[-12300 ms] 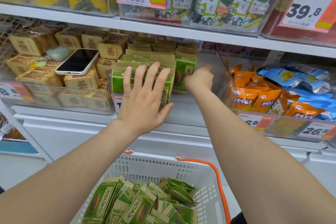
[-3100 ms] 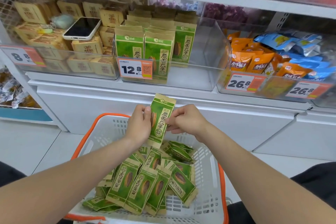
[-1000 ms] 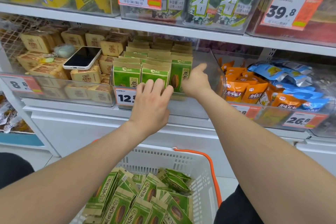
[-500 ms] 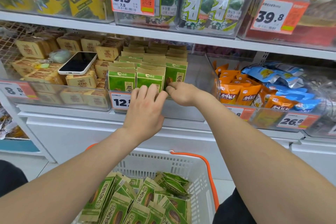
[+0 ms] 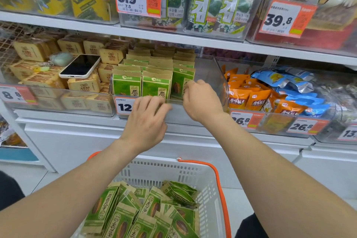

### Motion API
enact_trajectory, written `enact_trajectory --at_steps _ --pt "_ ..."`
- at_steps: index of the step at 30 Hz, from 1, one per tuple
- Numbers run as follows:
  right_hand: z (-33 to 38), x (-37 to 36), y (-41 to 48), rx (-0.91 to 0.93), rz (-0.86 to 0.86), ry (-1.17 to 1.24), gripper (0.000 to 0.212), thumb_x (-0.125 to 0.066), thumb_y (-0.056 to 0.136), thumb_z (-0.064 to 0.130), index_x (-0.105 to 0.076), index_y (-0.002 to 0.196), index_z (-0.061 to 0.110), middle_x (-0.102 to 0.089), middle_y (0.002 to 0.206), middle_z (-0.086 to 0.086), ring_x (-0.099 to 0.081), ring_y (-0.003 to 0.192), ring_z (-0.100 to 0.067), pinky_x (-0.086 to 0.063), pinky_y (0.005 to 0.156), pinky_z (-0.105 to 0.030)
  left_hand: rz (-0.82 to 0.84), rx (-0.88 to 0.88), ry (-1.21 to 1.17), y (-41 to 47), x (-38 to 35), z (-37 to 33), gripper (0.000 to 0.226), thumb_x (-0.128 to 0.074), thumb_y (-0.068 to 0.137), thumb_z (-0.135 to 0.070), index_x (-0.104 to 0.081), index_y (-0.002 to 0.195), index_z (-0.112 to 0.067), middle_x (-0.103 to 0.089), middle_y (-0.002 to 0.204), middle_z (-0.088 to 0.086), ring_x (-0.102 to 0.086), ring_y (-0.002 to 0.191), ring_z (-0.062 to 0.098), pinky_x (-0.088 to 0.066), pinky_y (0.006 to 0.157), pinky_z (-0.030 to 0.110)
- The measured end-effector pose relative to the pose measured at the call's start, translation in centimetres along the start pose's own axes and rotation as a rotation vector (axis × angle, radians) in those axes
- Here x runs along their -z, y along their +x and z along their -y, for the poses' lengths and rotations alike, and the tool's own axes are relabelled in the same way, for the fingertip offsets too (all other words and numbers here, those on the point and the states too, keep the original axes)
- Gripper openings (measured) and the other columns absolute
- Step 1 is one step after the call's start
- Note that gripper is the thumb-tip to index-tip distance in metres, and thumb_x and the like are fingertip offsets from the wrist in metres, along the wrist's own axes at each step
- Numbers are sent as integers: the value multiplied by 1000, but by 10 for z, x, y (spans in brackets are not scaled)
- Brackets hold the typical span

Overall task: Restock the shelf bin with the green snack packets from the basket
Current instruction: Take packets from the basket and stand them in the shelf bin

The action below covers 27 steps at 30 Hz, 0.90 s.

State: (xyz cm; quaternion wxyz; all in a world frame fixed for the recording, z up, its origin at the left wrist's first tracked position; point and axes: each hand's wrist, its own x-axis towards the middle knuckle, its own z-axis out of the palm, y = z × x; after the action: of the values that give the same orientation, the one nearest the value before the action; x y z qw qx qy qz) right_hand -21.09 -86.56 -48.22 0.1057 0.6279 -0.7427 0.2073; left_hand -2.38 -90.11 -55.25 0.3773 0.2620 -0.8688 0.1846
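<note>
Green snack packets [image 5: 126,85] stand upright in three rows inside the clear shelf bin [image 5: 210,75] on the middle shelf. My right hand [image 5: 202,100] is at the bin's front, its finger and thumb pinched on the front green packet [image 5: 180,83] of the right row. My left hand [image 5: 146,121] rests with bent fingers on the bin's front wall, below the middle row, holding nothing. Several more green packets [image 5: 123,218] lie loose in the white basket [image 5: 220,179] with an orange rim, low in the view between my arms.
A phone [image 5: 80,66] lies on tan snack blocks in the left bin. Orange packets [image 5: 239,100] and blue packets [image 5: 289,81] fill the right bin. Seaweed packs [image 5: 216,6] stand on the upper shelf. The green bin's right part holds no packets.
A packet taken from the basket three seconds ago now stands in the right row. Over the last second my right hand drew back from inside the bin to its front; my left hand stayed at the front wall.
</note>
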Motion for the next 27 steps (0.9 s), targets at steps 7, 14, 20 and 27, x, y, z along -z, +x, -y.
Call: enact_trajectory --at_steps 7,14,20,27 --pt "35 -8 -56 434 -115 -35 5 -64 79 12 -66 82 8 -61 78 -11 -58 72 -35 -32 57 -33 536 -57 -97 -50 -24 11 6 -56 84 -23 -54 84 -17 -62 82 5 -61 75 35 -38 62 38" --pt "65 -51 -104 554 539 -301 15 -51 98 20 -62 109 17 -69 104 -8 -67 92 -35 -40 65 -37 1270 145 15 -109 -26 27 18 -47 101 -24 -64 101 -22 -69 116 6 -68 99 30 -52 78 38" --pt "75 -91 -135 789 838 -423 13 -60 96 9 -61 105 18 -44 73 3 -53 67 -20 -50 61 -35 1734 256 -30 -168 -22 35 38 -51 96 3 -68 123 -18 -62 136 8 -69 110 29 -56 87 36" --pt "88 -127 -144 713 947 -418 18 -59 95 6 -52 84 17 -46 76 0 -52 62 -16 -46 52 -31 1937 125 35 -222 -35 31 88 -54 95 4 -28 162 -47 -38 166 5 -58 131 31 -56 89 37"
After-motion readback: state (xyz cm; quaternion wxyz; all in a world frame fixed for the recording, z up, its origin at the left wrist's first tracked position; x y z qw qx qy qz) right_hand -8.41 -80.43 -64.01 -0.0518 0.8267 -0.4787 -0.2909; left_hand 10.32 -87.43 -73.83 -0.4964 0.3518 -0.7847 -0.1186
